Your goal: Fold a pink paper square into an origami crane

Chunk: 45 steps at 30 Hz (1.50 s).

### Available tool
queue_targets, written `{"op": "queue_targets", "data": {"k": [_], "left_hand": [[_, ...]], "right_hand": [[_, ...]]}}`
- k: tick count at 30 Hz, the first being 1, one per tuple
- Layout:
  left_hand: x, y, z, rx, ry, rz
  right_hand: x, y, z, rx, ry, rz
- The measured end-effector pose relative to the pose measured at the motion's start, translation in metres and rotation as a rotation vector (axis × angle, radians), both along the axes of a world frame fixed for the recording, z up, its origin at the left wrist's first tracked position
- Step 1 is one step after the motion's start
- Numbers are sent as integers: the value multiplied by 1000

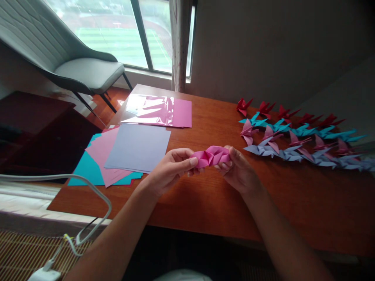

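Observation:
A partly folded piece of pink paper point(211, 155) hangs just above the wooden table point(222, 203), held between both hands. My left hand point(172, 168) pinches its left end with fingers closed. On the other side, my right hand point(238, 168) grips its right end, fingers curled around it. To the left lies a stack of flat sheets point(129, 152) in lavender, pink and teal. Rows of finished paper cranes point(295, 130) in red, teal, pink and lavender stand at the right of the table.
A clear plastic pack of pink paper point(164, 111) lies at the table's back. A grey chair point(73, 58) stands by the window at the left. A white cable point(88, 195) runs past the table's near left corner.

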<state>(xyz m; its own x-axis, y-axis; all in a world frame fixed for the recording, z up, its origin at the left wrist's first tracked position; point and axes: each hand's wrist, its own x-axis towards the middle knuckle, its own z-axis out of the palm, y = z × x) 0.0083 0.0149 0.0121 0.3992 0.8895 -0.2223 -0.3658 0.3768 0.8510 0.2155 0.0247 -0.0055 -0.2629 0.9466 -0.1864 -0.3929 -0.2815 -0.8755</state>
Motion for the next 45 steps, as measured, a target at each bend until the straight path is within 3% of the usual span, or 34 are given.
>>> {"op": "queue_targets", "data": {"k": [8, 14, 18, 24, 32, 39, 45], "left_hand": [[-3, -2, -3, 92, 42, -185], [-1, -1, 3, 236, 131, -317], [3, -1, 0, 290, 226, -302], [6, -4, -13, 204, 297, -320], [6, -5, -8, 147, 287, -268], [6, -5, -8, 108, 168, -270], [6, -3, -12, 110, 231, -275]], "right_hand": [[3, 0, -1, 40, -3, 29], [3, 5, -4, 15, 13, -112], [5, 8, -8, 11, -46, -180], [6, 10, -11, 21, -67, -163], [8, 14, -14, -69, -6, -235], [9, 16, -20, -28, 10, -214], [3, 11, -10, -86, 34, -277]]}}
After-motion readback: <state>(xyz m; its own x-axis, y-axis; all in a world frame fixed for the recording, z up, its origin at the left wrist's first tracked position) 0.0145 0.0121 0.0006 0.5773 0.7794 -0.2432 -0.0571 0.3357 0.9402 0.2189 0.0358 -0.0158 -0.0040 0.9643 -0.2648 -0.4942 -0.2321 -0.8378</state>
